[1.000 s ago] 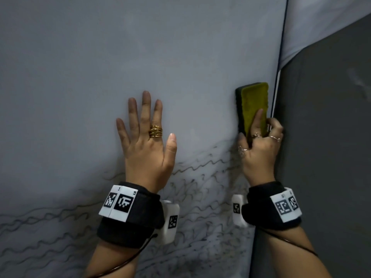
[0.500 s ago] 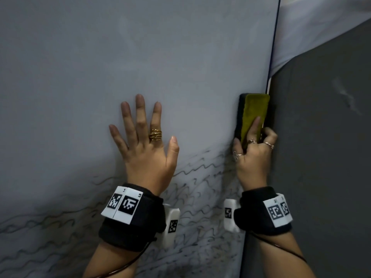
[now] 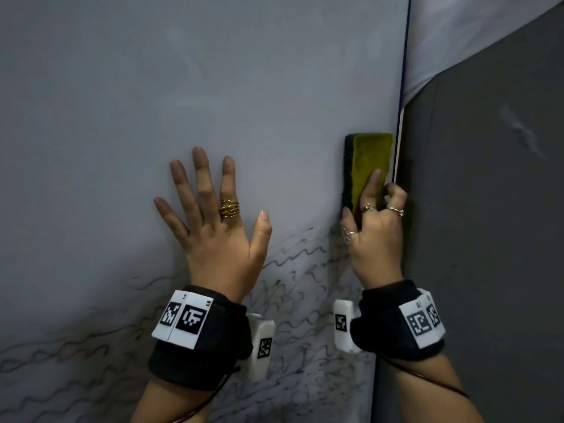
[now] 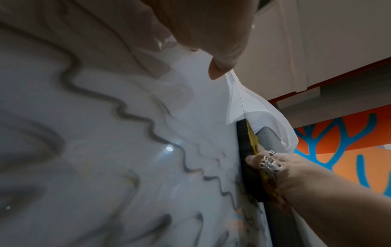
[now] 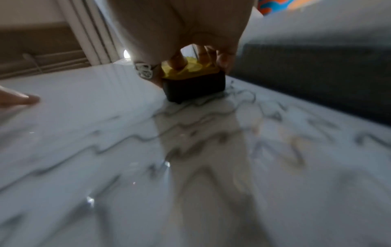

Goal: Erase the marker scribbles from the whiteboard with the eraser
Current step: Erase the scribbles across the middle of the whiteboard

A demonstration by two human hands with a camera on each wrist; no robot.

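Observation:
The whiteboard [image 3: 152, 87] fills the head view; its upper part is wiped, and black wavy marker scribbles [image 3: 293, 288] cover the lower part. My right hand [image 3: 374, 227] grips a yellow-backed black eraser [image 3: 369, 160] and presses it flat on the board at the right edge, just above the scribbles. In the right wrist view the eraser [image 5: 193, 85] sits under my fingers with scribbles [image 5: 190, 130] in front of it. My left hand [image 3: 213, 221] lies flat on the board with fingers spread, left of the eraser. The left wrist view shows the eraser [image 4: 246, 150] edge-on.
A dark grey panel [image 3: 488, 239] stands right beside the board's right edge [image 3: 401, 117]. White cloth [image 3: 457, 35] hangs at the top right. An orange wall with blue branching shapes [image 4: 338, 142] shows in the left wrist view.
My right hand has slid the eraser down the board's right edge toward the scribbles. The left hand has stayed flat on the board, its fingers spread a little wider.

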